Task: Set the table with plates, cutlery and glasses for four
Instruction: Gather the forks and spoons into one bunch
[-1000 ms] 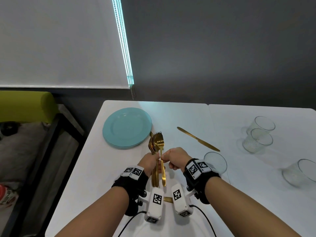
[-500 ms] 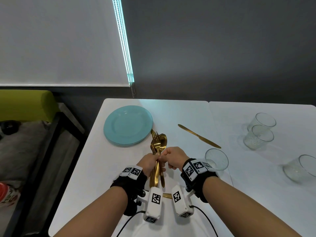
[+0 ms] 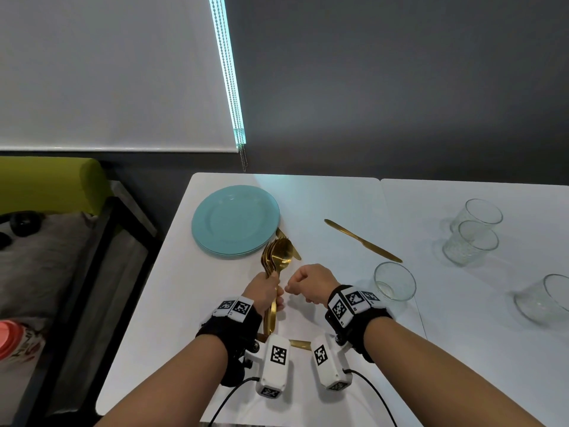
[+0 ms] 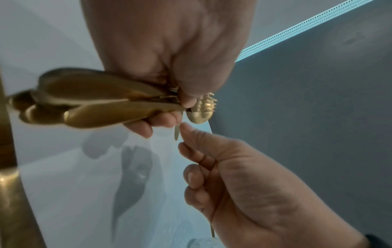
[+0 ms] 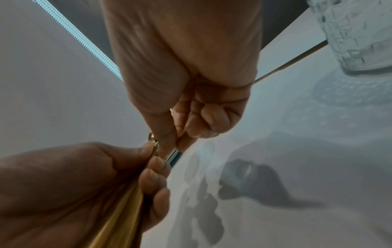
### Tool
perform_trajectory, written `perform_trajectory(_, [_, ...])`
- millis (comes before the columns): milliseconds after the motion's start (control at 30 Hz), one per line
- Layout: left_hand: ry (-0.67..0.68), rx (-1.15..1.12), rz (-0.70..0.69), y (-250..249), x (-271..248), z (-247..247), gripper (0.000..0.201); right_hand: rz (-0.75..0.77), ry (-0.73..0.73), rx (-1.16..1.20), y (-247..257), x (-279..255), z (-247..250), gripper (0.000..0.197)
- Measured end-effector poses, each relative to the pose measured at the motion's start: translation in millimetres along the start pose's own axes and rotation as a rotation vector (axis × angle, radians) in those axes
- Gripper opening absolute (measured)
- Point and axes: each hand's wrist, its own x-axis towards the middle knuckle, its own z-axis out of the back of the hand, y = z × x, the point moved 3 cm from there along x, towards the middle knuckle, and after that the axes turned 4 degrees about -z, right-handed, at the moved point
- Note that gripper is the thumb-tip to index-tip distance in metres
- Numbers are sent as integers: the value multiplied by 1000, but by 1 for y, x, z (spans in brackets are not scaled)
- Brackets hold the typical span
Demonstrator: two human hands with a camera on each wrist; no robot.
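My left hand grips a bundle of gold forks and spoons by the handles, heads pointing away from me, above the white table. In the left wrist view the handles fan out from the left hand's curled fingers. My right hand hovers just right of the bundle, fingers curled with thumb against index finger and nothing in them. A stack of teal plates lies beyond the bundle. A gold knife lies on the table to the right.
A clear glass stands just right of my right wrist. Two more glasses stand far right, with another at the right edge. Another knife lies by the plates. A green seat is beyond the table's left edge.
My right hand was pinching the cutlery together with the left. It has let go and drawn a little to the right; the left hand keeps the bundle.
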Motion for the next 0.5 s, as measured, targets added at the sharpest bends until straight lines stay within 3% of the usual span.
perform_trajectory(100, [-63,1,-6,3,4,10,26,9,6,-81,-2,1,-3,23])
perform_trajectory(200, [-100,3,-14,5,4,22,26,49,22,-251,-1,0,-8,7])
perform_trajectory(300, [-132,13,-23,6,4,34,24,91,90,-445,0,-2,-22,26])
perform_trajectory(500, [-162,6,-24,14,4,56,26,184,162,-827,2,-8,-67,33])
